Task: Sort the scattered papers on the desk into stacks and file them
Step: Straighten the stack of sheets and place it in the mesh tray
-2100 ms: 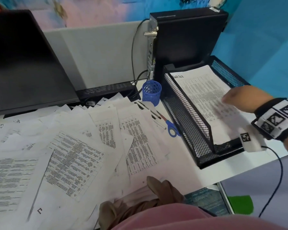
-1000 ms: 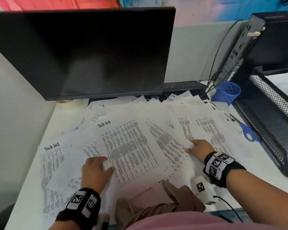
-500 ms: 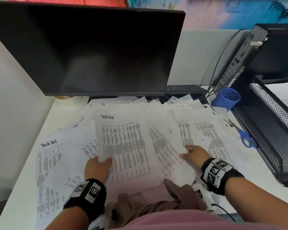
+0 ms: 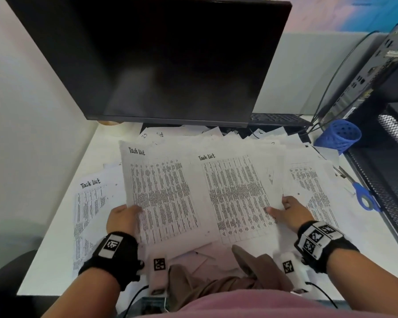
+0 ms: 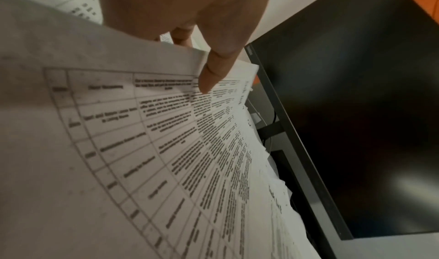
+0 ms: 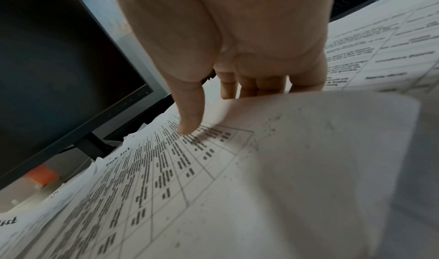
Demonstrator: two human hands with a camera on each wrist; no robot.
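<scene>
L to R across the bench (image 4: 62, 237): a loose "Task list" page (image 4: 90, 203) lies flat at the far left, not in either grip. Next, the left hand (image 4: 122, 218) pinches the left sheet (image 4: 161, 193) at its lower left edge; the left wrist view shows the thumb (image 5: 213, 71) on top of the print w/ the other fingers under the paper, so that grip is closed on the sheet.

Just beside it, edges overlapping at the middle, is the right sheet (image 4: 237, 191). The right hand (image 4: 292, 212) holds it at its lower right edge, thumb (image 6: 190, 113) pressed on the printed table, fingers tucked beneath (the right wrist view shows this plainly).

Both sheets run long axis away from the person, headings toward the monitor (image 4: 161, 58), and both look raised off the scattered papers (image 4: 308, 180) below.

What the next move turns on, imo: the two sheets lie side by side, same orientation, each grip on an outer edge. So stacking needs only a sideways slide inward, one over the other, no turning.

Filing then goes right: the mesh tray (image 4: 386, 180) sits at the far right, past the scissors (image 4: 363, 198) and blue cup (image 4: 340, 136), so the right hand is nearer to it.
</scene>
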